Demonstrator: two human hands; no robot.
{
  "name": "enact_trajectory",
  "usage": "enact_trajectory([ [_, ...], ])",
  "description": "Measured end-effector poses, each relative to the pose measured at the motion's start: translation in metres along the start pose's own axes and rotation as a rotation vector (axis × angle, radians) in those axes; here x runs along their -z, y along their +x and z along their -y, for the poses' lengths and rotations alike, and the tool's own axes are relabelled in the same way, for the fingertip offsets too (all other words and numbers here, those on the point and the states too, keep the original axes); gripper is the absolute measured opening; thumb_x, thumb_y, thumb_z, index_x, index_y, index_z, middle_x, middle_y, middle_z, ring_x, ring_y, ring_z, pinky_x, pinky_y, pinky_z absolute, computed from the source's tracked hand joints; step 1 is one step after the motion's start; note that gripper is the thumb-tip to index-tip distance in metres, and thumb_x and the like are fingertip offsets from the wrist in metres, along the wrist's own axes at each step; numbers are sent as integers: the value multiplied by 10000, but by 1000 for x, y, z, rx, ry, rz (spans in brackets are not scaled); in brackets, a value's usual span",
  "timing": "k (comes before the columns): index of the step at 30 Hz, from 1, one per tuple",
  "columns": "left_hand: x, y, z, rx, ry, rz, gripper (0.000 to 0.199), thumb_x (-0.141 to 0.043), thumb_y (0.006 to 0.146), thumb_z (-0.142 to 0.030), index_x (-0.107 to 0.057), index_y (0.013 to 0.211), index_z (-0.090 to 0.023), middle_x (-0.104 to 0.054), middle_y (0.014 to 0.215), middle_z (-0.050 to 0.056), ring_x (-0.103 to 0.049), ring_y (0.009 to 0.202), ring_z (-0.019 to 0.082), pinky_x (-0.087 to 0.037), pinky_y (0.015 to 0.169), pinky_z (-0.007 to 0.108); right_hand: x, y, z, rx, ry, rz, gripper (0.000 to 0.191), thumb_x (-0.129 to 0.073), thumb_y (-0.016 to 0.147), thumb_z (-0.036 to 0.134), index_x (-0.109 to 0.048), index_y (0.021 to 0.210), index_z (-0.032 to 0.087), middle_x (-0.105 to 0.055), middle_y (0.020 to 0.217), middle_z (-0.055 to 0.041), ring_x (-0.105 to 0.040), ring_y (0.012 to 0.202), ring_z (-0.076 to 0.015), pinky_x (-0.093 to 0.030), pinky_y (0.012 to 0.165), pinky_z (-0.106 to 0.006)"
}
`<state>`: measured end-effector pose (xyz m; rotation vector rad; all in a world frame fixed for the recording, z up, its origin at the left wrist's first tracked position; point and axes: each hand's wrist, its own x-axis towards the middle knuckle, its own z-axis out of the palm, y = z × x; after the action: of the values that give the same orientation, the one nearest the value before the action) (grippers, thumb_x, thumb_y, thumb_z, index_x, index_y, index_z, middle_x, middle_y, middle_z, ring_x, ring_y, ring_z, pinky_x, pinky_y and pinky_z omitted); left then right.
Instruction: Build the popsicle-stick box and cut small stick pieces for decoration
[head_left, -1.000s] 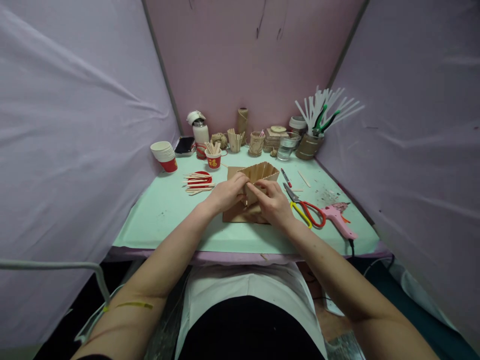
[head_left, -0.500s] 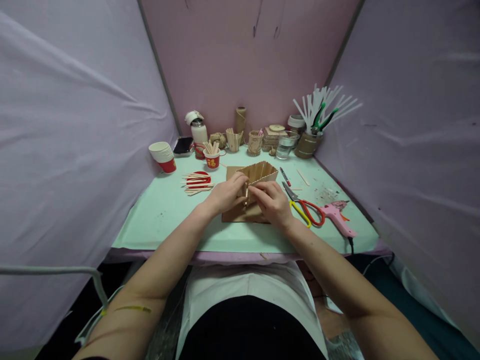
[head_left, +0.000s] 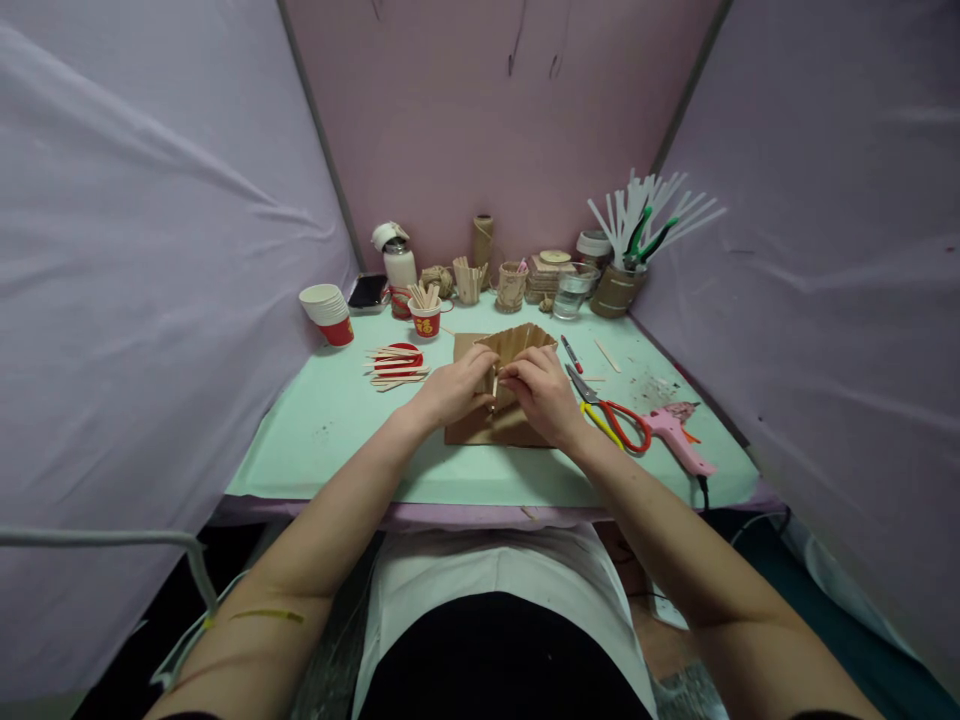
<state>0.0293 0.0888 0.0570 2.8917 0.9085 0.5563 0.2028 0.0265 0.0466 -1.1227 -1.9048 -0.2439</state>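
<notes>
A box with a wavy upper rim (head_left: 525,335), apparently built from craft sticks, stands on a brown cardboard sheet (head_left: 469,435). My left hand (head_left: 463,384) is closed around the box's near left corner. My right hand (head_left: 541,392) comes in from the right, covering much of the near wall, its thumb and fingers pinched at that same corner. Between the hands, a short pale craft stick (head_left: 494,386) runs upright along the corner; its top is hidden by my fingertips.
Right of the cardboard lie scissors (head_left: 600,408), a marker (head_left: 571,353) and a pink glue gun (head_left: 679,437) with its cord. Loose craft sticks (head_left: 397,367) rest on a red disc at left. Paper cups (head_left: 326,312), a glass of water (head_left: 571,292) and a holder of glue sticks (head_left: 619,290) stand behind.
My right hand has shifted slightly up along the box, its fingers closing in nearer the corner. My left hand stays in place on the box.
</notes>
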Motion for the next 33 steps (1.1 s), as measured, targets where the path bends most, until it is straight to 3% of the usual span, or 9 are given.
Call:
enact_trajectory([
  [13,2,0,0,-16,-13,9,443,-645,793,-269,-417,1169,-219,-506,1237,74,-606,972,225,-484,656,304,2,6,1,-33,1,125,133,-532,894,117,-579,795,192,-577,820,-56,-465,810,-228,-418,735,-350],
  [33,4,0,0,-4,-26,33,450,-624,798,-272,-409,1192,-234,-492,1251,74,-621,930,218,-498,679,312,-1,6,-1,-30,3,103,136,-535,892,131,-579,780,195,-563,795,-51,-455,796,-228,-412,730,-353],
])
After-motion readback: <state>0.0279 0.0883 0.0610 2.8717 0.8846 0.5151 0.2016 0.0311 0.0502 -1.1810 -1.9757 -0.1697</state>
